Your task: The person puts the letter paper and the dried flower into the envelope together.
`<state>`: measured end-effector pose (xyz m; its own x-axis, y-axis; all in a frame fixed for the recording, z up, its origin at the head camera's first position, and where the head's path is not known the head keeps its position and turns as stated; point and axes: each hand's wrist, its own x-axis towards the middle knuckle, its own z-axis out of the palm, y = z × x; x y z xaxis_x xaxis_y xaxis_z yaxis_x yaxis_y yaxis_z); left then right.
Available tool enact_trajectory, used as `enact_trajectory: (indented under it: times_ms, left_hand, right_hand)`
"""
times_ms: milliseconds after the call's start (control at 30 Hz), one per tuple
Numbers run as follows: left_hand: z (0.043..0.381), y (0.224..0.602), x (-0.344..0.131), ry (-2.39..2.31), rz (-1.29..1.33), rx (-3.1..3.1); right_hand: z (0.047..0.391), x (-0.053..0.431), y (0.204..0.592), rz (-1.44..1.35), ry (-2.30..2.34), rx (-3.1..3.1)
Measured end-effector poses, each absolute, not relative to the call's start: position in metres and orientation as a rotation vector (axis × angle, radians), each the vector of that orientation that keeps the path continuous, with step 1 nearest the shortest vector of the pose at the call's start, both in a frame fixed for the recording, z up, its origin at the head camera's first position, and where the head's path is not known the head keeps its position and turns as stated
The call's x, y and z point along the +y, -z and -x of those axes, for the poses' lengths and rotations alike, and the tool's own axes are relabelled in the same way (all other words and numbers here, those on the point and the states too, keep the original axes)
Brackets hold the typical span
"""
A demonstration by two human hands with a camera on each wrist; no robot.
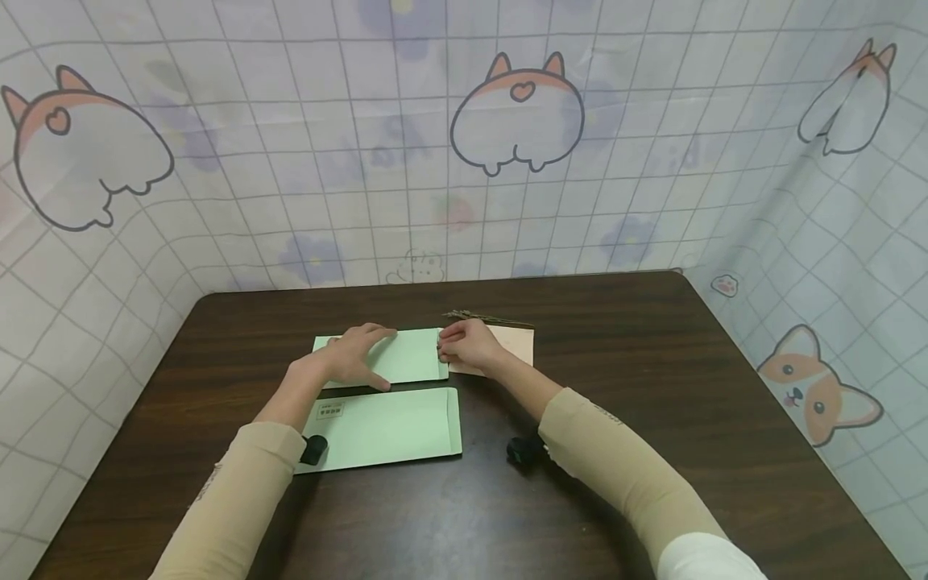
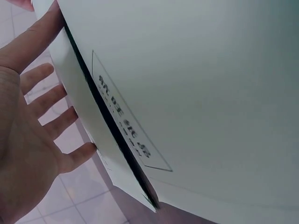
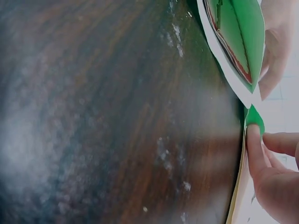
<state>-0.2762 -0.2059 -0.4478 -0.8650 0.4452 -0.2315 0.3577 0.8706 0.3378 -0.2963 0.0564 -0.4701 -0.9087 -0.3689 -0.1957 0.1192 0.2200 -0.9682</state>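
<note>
Beige sleeves reach in from the bottom of the frame across the tabletop. Left of centre lies the near envelope, with the far envelope just above it in the frame, perhaps set side by side so that both flap ends face right. The left grip is spread and grasps nothing, its fingers resting over the far envelope, probably to stop it sliding while the right grip pinches the flap at its right end. Partly hidden behind that grip is a cream card, with a dried sprig along its upper edge. Both envelopes are flat and pale green; the near one bears a small printed box at its upper left. A green mouth gapes at upper right in the right wrist view, showing a reddish-brown edge; whose it is, I cannot tell.
</note>
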Motion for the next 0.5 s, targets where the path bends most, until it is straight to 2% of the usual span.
enact_trajectory:
  times_ms: [500]
  left_hand:
    - [0.2727, 0.4446, -0.2055, -0.462, -0.597, 2.745]
  right_hand:
    - [0.2986, 0.0594, 0.4728, 0.227, 1.712, 2.020]
